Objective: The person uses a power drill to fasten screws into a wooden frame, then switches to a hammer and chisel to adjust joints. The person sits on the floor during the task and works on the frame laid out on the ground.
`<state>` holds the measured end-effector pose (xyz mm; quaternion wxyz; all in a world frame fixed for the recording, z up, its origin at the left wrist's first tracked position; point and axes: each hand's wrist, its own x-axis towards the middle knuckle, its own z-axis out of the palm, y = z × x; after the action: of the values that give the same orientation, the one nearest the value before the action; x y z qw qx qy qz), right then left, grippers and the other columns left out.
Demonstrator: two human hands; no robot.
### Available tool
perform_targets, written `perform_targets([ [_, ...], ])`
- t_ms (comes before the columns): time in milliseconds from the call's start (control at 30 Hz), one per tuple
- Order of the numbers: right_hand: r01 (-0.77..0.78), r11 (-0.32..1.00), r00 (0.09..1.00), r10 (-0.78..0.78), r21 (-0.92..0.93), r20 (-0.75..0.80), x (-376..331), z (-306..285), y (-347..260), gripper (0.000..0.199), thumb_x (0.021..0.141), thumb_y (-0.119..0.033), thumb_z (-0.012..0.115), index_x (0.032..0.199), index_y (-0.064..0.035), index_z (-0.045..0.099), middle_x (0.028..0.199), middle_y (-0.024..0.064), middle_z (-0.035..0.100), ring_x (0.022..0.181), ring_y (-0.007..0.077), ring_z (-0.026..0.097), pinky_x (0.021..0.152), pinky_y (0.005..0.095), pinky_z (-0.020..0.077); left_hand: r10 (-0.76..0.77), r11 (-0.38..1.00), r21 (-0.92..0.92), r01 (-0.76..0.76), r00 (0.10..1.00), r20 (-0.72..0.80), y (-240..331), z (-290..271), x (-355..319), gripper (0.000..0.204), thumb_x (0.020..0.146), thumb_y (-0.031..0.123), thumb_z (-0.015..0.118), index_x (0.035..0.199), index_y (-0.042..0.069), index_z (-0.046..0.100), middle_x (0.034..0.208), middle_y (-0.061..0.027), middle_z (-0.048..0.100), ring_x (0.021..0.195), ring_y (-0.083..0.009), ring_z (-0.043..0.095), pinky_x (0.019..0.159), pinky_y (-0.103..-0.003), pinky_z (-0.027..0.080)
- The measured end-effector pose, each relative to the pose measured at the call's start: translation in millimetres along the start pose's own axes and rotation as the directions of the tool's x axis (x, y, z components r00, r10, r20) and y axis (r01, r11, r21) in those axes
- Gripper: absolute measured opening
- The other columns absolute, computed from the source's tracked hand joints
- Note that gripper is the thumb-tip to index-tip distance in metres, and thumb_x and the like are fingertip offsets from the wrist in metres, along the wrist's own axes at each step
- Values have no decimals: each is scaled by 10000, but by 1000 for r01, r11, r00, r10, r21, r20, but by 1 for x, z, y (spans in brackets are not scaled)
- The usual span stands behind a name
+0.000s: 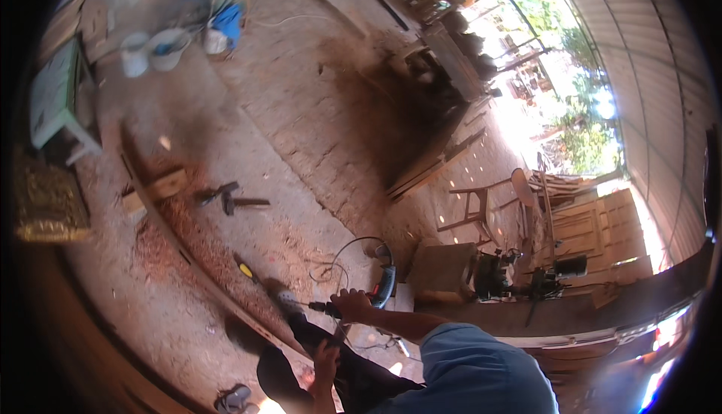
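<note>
My right hand [352, 306] is closed round the front of a corded power drill [386, 285], just behind its dark chuck [323, 307]. A thin bit points left from the chuck. Below it, my left hand [326, 361] is closed on a slim, dark piece whose kind I cannot make out. Beside my legs, a long narrow wooden board [188, 257] with slots along it stretches toward the far left. Reddish wood chips [169, 237] lie around it. A yellow-handled tool [245, 269] rests on the floor between the board and my foot.
A hammer [239, 200] lies near a wooden block [164, 186] beyond the board. The drill's cord [331, 252] loops over the floor. At right stand a workbench [444, 267] with machinery and a wooden chair [474, 207]. White buckets [135, 57] and a pale green table [56, 94] are far left.
</note>
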<state>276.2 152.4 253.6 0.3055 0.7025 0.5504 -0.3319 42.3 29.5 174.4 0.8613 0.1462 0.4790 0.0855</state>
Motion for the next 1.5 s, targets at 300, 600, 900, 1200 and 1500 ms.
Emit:
perform_targets([
  [300, -326, 435, 840, 541, 840, 46, 139, 68, 100, 935, 660, -618, 902, 1346, -99, 537, 1193, 284, 700, 1133, 426, 687, 926, 547, 547, -159, 965, 117, 233, 881, -445, -33, -66, 3, 478, 913, 206, 761, 1322, 18, 599, 1123, -118, 705, 939, -230, 702, 796, -344, 590],
  [600, -157, 957, 978, 116, 243, 175, 284, 116, 76, 702, 821, -327, 779, 1457, -214, 504, 1390, 168, 574, 1313, 458, 555, 1036, 753, 423, 144, 702, 707, 90, 954, -264, -50, -53, 1, 442, 905, 228, 765, 1303, 80, 644, 1097, -129, 721, 943, -241, 706, 814, -345, 585],
  [900, 22, 965, 999, -10, 263, -49, 454, 204, 44, 769, 723, -343, 884, 1363, -157, 500, 1269, 247, 586, 1138, 478, 642, 927, 563, 571, -483, 662, 247, 707, 656, -580, -224, 46, 10, 490, 965, 529, 672, 1273, 148, 654, 1090, -181, 761, 1103, -359, 712, 918, -472, 556],
  [1200, 291, 916, 923, -192, 278, -332, 511, 231, 46, 891, 715, -308, 899, 1466, -84, 473, 1390, 256, 555, 1247, 455, 581, 1054, 519, 499, -634, 634, 168, 755, 632, -445, -287, 138, -38, 412, 1019, 440, 616, 1182, 63, 651, 1066, -185, 716, 975, -395, 699, 819, -481, 554],
  [1500, 335, 928, 853, -226, 163, -470, 410, 240, 33, 688, 883, -381, 784, 1432, -60, 523, 1425, 230, 540, 1352, 419, 499, 1126, 531, 421, 195, 963, 248, 109, 356, -914, -127, -162, 210, 613, 942, 405, 764, 1379, 13, 588, 1310, -193, 644, 1221, -341, 620, 1036, -458, 480],
])
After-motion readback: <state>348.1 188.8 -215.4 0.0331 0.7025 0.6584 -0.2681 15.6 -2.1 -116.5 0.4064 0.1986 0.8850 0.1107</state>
